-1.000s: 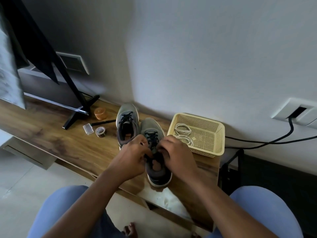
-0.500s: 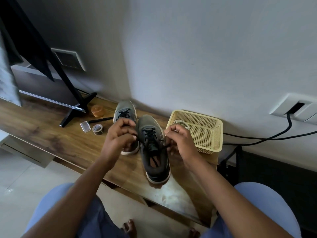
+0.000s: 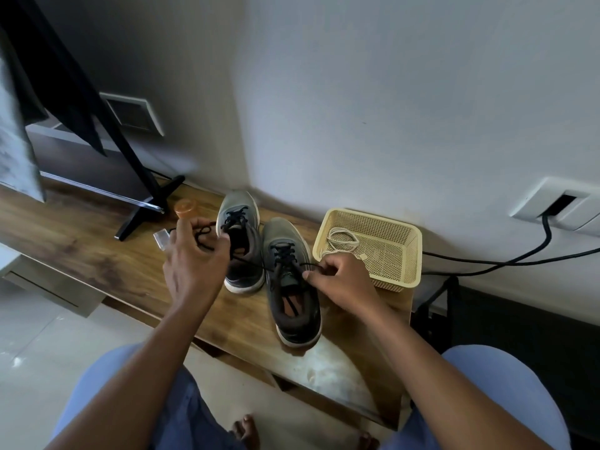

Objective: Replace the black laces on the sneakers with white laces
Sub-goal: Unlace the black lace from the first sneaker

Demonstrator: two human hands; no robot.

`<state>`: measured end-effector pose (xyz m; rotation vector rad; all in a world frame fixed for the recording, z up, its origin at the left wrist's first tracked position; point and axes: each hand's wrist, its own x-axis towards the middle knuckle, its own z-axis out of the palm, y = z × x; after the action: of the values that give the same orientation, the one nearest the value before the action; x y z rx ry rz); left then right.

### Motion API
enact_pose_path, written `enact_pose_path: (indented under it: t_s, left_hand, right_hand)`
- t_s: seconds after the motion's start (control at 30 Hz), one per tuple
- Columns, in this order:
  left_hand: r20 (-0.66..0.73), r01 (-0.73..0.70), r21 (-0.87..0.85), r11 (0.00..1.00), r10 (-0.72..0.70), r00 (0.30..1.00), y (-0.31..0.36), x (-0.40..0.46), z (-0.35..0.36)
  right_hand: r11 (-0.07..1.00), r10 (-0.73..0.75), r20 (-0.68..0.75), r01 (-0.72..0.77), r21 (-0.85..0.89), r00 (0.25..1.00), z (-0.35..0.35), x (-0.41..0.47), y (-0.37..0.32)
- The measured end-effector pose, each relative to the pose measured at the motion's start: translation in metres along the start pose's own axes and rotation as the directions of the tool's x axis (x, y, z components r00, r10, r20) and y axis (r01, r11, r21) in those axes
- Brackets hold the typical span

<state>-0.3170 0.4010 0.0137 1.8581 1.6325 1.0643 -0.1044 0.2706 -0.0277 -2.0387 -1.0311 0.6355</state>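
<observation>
Head view shows both hands pulling the black lace (image 3: 250,262) of the nearer sneaker (image 3: 293,287) apart. The left hand (image 3: 194,264) grips a bunched loop of it, raised over the worktop's (image 3: 81,254) far-left part. The right hand (image 3: 341,280) pinches the other end beside the shoe. A second sneaker (image 3: 240,241), fully laced, stands just behind, near the wall edge. White laces (image 3: 341,238) lie coiled in the yellow basket (image 3: 399,264) at the right end. Risks, as I judge them: the lace is taut across the eyelets, so a hard tug could drag the shoe toward the front edge. The right elbow could also nudge the basket off the end.
</observation>
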Motion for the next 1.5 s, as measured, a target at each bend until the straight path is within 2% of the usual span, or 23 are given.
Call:
enact_pose_path:
  t_s: [0.07, 0.17, 0.23, 0.3, 0.37, 0.43, 0.47, 0.53, 0.63, 0.87, 0.93, 1.0, 1.1, 1.2, 1.33, 1.5]
  left_hand:
    - [0.116, -0.073, 0.161, 0.984, 0.054, 0.992, -0.004, -0.003, 0.003]
    - [0.193, -0.253, 0.252, 0.934, 0.208, 0.959, -0.005, -0.008, 0.009]
    - [0.218, -0.379, 0.234, 0.895, 0.332, 0.918, -0.002, -0.011, 0.009]
    - [0.261, -0.477, 0.175, 0.861, 0.426, 0.866, 0.004, -0.017, 0.01]
    - [0.302, -0.544, 0.146, 0.826, 0.487, 0.82, 0.01, -0.03, 0.016]
    - [0.338, -0.595, 0.141, 0.791, 0.527, 0.78, 0.014, -0.041, 0.025]
    - [0.357, -0.611, 0.144, 0.778, 0.535, 0.766, 0.015, -0.045, 0.028]
    - [0.391, -0.63, 0.158, 0.76, 0.538, 0.747, 0.014, -0.045, 0.032]
    - [0.412, -0.63, 0.18, 0.756, 0.523, 0.746, 0.014, -0.041, 0.036]
    - [0.401, -0.612, 0.221, 0.759, 0.502, 0.766, 0.019, -0.038, 0.04]
    - [0.391, -0.615, 0.204, 0.762, 0.512, 0.764, 0.022, -0.038, 0.041]
    - [0.373, -0.611, 0.176, 0.772, 0.522, 0.767, 0.022, -0.038, 0.041]
    - [0.366, -0.605, 0.132, 0.785, 0.529, 0.766, 0.02, -0.037, 0.04]
    - [0.375, -0.609, 0.091, 0.788, 0.539, 0.754, 0.022, -0.038, 0.042]
    - [0.383, -0.588, 0.044, 0.808, 0.53, 0.757, 0.022, -0.038, 0.043]
    - [0.378, -0.5, -0.034, 0.866, 0.474, 0.795, 0.022, -0.039, 0.049]
  right_hand:
    - [0.975, 0.025, 0.021, -0.029, 0.218, 0.999, -0.004, 0.001, -0.003]
    - [0.827, 0.033, 0.051, -0.056, 0.559, 0.998, -0.013, -0.001, -0.011]
    - [0.75, 0.046, 0.031, -0.055, 0.659, 0.998, -0.014, -0.003, -0.019]
    - [0.733, 0.089, -0.043, -0.036, 0.68, 0.995, -0.015, -0.002, -0.023]
    - [0.853, 0.092, -0.201, 0.027, 0.52, 0.975, -0.018, -0.002, -0.021]
    - [0.986, -0.026, -0.365, 0.084, 0.146, 0.931, -0.021, -0.004, -0.017]
    - [0.995, -0.095, -0.416, 0.089, -0.034, 0.904, -0.021, -0.006, -0.016]
    - [0.961, -0.215, -0.443, 0.106, -0.256, 0.87, -0.018, -0.01, -0.017]
    - [0.899, -0.303, -0.371, 0.135, -0.416, 0.878, -0.012, -0.01, -0.016]
    - [0.773, -0.283, -0.272, 0.051, -0.632, 0.92, -0.011, -0.006, -0.01]
    - [0.736, -0.231, -0.206, 0.032, -0.676, 0.951, -0.012, -0.005, -0.008]
    - [0.752, -0.237, -0.169, 0.071, -0.655, 0.957, -0.012, -0.006, -0.009]
    - [0.856, -0.362, -0.177, 0.251, -0.452, 0.915, -0.011, -0.007, -0.014]
    - [0.866, -0.441, -0.11, 0.39, -0.313, 0.891, -0.008, -0.009, -0.022]
    - [0.846, -0.427, 0.013, 0.404, -0.347, 0.904, 0.004, -0.01, -0.02]
    - [0.837, -0.449, 0.02, 0.428, -0.342, 0.894, 0.009, -0.007, -0.018]
